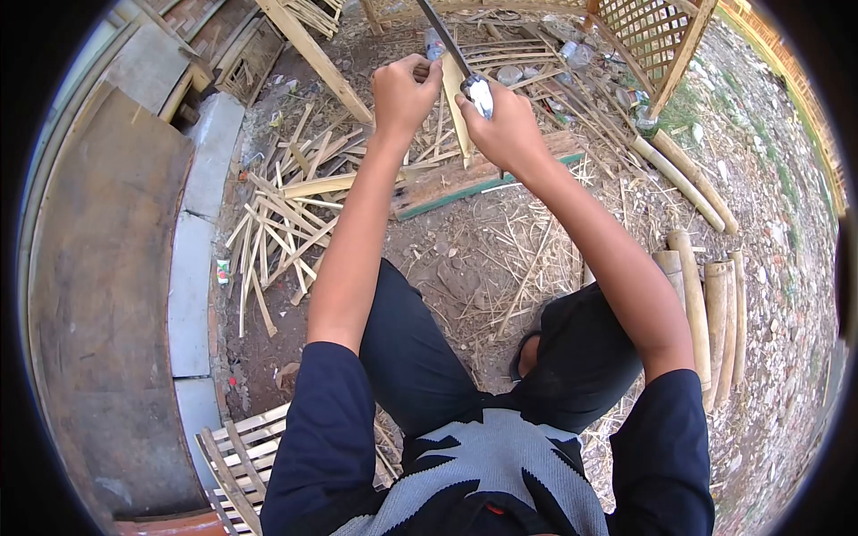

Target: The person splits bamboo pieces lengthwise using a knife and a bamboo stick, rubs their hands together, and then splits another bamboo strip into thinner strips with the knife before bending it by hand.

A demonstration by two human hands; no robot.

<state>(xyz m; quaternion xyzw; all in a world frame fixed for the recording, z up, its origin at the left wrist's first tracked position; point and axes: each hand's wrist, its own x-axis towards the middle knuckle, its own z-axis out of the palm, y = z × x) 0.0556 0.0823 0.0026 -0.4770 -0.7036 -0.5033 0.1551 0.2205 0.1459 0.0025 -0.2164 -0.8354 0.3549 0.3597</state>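
Observation:
My right hand (503, 125) is closed round the handle of a long dark-bladed knife (444, 34), whose blade points up and away to the left. A pale bamboo strip (454, 107) stands steeply between my hands, passing behind the knife, its lower end near a wooden board (487, 170) with a green edge. My left hand (407, 94) is beside the strip's upper part, fingers curled together; what they pinch, if anything, is too small to make out.
Split bamboo strips (268, 228) lie piled on the ground at left. Thick bamboo poles (688, 183) and upright bamboo pieces (717, 313) are at right. A slatted bamboo piece (246, 456) lies at lower left. A wooden post (317, 58) slants down at upper left.

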